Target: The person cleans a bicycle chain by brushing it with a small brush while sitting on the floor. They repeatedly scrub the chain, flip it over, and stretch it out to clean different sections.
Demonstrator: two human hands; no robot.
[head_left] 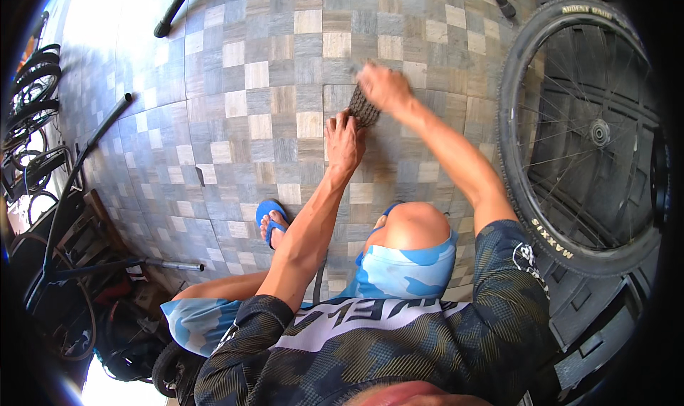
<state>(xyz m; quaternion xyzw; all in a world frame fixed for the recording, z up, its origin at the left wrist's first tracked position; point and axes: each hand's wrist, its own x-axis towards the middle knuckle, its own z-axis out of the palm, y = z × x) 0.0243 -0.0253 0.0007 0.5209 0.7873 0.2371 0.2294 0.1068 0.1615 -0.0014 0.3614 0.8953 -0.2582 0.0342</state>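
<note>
A dark, ribbed, knobbly piece (365, 108), short and thick, is between my hands above the tiled floor; its exact kind cannot be made out. The fingers of my left hand (343, 144) are closed on its near left end. My right hand (387, 89) is curled at its far right end, covering that part, and motion blurs its fingertips. A small dark smear shows beside those fingertips, too blurred to name.
On the right, a bicycle wheel with its tyre (514, 142) lies over dark grey panels (581, 302). Black stand legs (173, 10) reach in from the top. At left are a metal-ended pole (174, 265), another black tube (107, 126) and several bicycle wheels (34, 110).
</note>
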